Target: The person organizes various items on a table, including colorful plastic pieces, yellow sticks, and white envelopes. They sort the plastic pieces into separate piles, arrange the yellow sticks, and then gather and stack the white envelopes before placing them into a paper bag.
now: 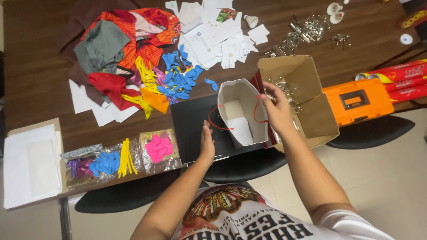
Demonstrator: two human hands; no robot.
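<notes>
White card forms the small gift bag (242, 111) standing open at the near edge of the dark wooden table (40, 80), on a black sheet (191, 124), with a white slip inside and thin red cord handles. In the head view the right hand (278, 111) has its grip closed on the bag's right rim beside 1 red handle; the left hand (206, 143) rests open and flat on the black sheet just left of the bag, holding nothing. Just right of the bag, touching it, an open cardboard box (307, 106) holds silvery metal clips. An orange case (358, 100) lies beyond. Blue balloons (178, 78), colourful cloth (124, 40) and white papers (213, 40) lie farther back.
</notes>
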